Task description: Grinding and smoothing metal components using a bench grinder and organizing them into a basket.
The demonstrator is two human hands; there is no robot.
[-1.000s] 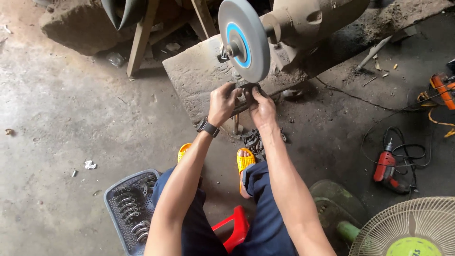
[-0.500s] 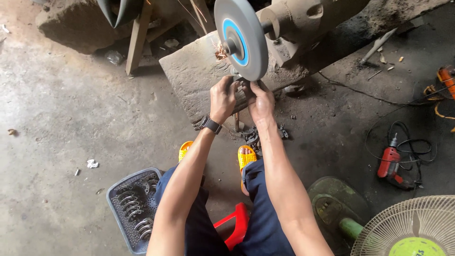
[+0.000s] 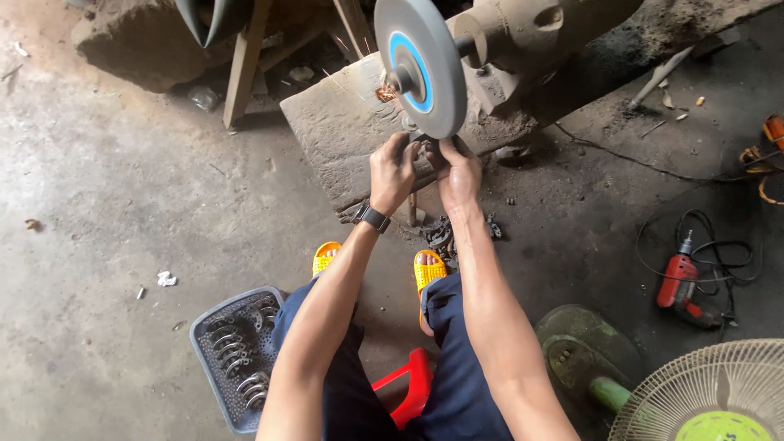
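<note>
Left hand (image 3: pixel 394 170): clenched on the near end of a small metal piece (image 3: pixel 421 151), knuckles up, a black wristwatch (image 3: pixel 372 217) on the wrist. The piece itself is mostly hidden between the two hands; its shape cannot be told.

Right hand (image 3: pixel 459 173): clenched on the same piece from the other side, thumb pointing up toward the wheel. Both hands sit just beside each other, at the lower rim of the wheel.

Grinding wheel (image 3: pixel 420 64): grey disc with a blue ring at its hub, mounted on a motor housing (image 3: pixel 531 28). The piece meets it at the bottom edge; a few orange sparks (image 3: pixel 384 94) show to the left of the hub.

Stone block (image 3: pixel 343 131): carries the grinder; the hands hang over its near edge.

Floor (image 3: pixel 122 204): concrete. Plastic basket (image 3: pixel 233 355) of curved metal parts by the left knee; red stool (image 3: pixel 404 388) under the person; yellow sandals (image 3: pixel 429 269) below the hands; red power drill (image 3: pixel 678 282) with its cable to the right; fan (image 3: pixel 710 400) at the lower right corner.

Handling note, as judgement: the step looks best done with both grips firm and even, light steady pressure against the rim, fingertips kept clear of the wheel face, and the piece turned gradually so no spot overheats.
</note>
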